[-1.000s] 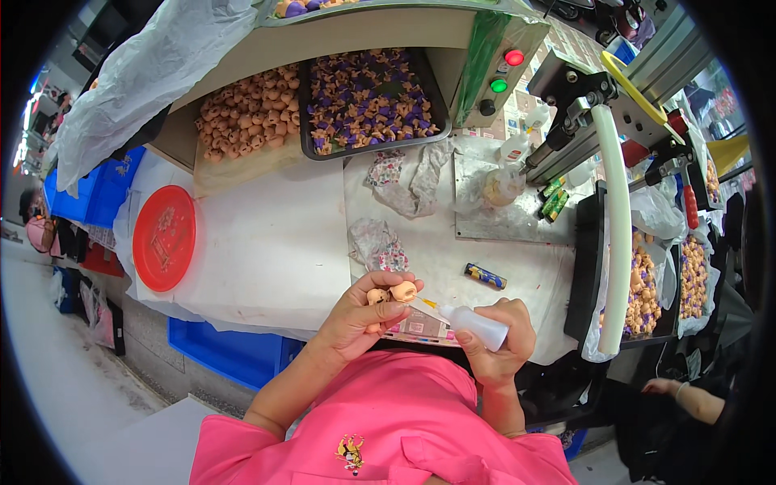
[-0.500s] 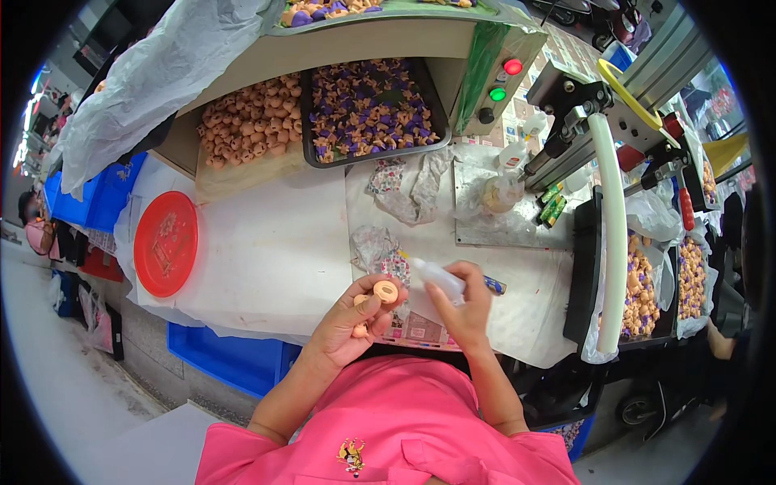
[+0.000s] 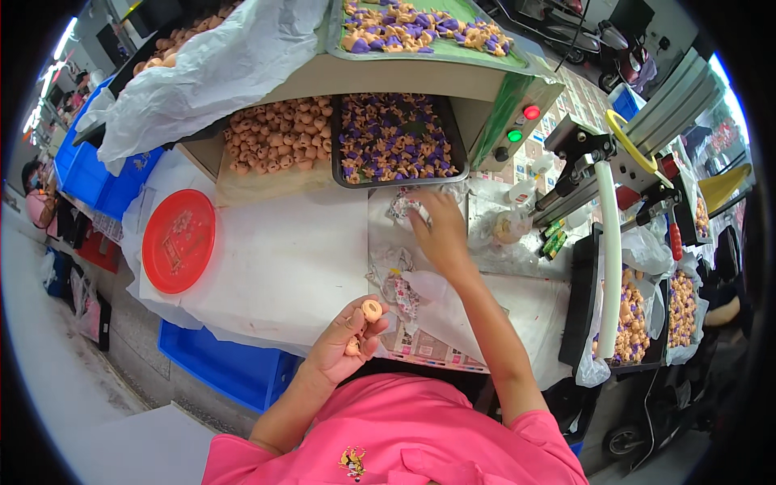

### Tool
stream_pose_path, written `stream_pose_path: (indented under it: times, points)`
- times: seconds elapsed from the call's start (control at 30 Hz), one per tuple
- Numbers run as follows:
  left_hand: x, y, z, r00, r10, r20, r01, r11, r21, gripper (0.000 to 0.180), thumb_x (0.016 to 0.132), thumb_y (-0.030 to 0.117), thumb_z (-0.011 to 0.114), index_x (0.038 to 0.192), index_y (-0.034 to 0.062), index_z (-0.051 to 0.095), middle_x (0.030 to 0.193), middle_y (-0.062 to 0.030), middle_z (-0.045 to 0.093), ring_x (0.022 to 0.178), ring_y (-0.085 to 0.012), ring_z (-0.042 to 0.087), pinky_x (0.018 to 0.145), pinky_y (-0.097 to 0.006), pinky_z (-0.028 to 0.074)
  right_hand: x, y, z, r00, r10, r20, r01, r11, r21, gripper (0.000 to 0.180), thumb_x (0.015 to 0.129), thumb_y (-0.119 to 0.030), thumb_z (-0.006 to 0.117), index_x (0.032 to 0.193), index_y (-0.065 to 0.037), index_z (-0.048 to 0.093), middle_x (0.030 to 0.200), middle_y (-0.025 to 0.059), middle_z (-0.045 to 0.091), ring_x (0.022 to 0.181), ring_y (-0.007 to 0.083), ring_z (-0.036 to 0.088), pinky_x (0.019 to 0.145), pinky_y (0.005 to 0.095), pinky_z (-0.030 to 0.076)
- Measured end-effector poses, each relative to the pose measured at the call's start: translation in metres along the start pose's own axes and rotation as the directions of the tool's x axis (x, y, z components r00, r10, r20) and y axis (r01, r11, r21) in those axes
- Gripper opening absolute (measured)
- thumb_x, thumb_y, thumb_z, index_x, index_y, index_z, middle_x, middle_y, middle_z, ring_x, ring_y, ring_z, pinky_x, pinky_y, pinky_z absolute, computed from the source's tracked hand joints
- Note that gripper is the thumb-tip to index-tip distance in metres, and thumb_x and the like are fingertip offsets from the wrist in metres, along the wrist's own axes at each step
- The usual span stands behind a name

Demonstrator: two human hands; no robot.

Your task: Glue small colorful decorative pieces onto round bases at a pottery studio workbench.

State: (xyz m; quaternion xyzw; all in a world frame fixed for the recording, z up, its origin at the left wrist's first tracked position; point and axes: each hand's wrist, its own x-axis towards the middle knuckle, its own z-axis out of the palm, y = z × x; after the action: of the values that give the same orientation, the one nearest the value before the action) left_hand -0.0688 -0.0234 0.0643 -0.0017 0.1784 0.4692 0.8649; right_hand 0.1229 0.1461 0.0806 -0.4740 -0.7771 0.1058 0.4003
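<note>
One round red plate point(image 3: 179, 241) is seen at the left of the frame, and one blue bin point(image 3: 214, 364) is set at lower left, below the edge of the white-covered worktable point(image 3: 279, 259). At upper left of centre, a heap of rounded pieces point(image 3: 279, 133), too many to count, is piled on a tan sheet under a shelf. At lower centre, two peach-coloured pieces point(image 3: 371, 311) are clamped between the fingers and thumb of the left hand point(image 3: 333, 347); an opening is shown in the upper one, while the lower is partly hidden. Above, one black tray point(image 3: 345, 179) is filled with peach-and-purple pieces, and more are spread on one green-lined tray point(image 3: 477, 59) at top centre. One pale bottle point(image 3: 428, 284) is laid beside a crumpled cloth point(image 3: 402, 299) at centre. A second cloth point(image 3: 401, 212) is reached by the right hand point(image 3: 443, 234), well apart from the left; whether it is gripped cannot be told. Small green cylinders point(image 3: 554, 240), their count unclear, are grouped right of centre. At far right, peach and purple pieces are held in one black bin point(image 3: 572, 315) and one plastic-lined tray point(image 3: 685, 333).
</note>
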Motion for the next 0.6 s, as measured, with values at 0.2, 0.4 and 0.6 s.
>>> stream_pose_path:
  times: [0.2,0.4,0.6]
  points:
    - [-0.032,0.005,0.017,1.000,0.007,-0.003,-0.007,1.000,0.003,0.035,0.092,0.022,0.060,0.125,0.0120,0.052,0.120,-0.0069,0.059,0.102,-0.0162,0.063,0.070,-0.024,0.059,0.090,0.001,0.062,0.992,-0.128,0.021,0.130,0.976,-0.175,0.022,0.078,-0.005,0.063,0.100,-0.006,0.065,0.094,0.0123,0.065,0.092,0.0329,0.059,0.080,0.0410,0.049]
    - [-0.059,0.015,0.023,0.998,0.019,-0.063,-0.017,0.999,0.035,0.039,0.089,0.021,0.064,0.125,0.0125,0.052,0.118,-0.0066,0.059,0.098,-0.0153,0.063,0.068,-0.023,0.058,0.118,-0.011,0.077,0.897,0.269,0.351,-0.089,0.888,-0.452,0.023,0.078,-0.004,0.058,0.100,-0.005,0.065,0.096,0.0201,0.063,0.089,0.0369,0.061,0.073,0.0436,0.052]
    - [-0.056,0.032,0.008,0.995,0.037,-0.096,-0.036,0.999,0.015,0.037,0.090,0.020,0.063,0.124,0.0118,0.053,0.116,-0.0065,0.060,0.098,-0.0153,0.063,0.069,-0.022,0.058,0.076,-0.046,0.043,0.975,0.206,0.077,-0.217,0.838,0.501,0.012,0.085,-0.006,0.061,0.095,0.001,0.060,0.096,0.0111,0.057,0.081,0.0181,0.060,0.067,0.0323,0.050]
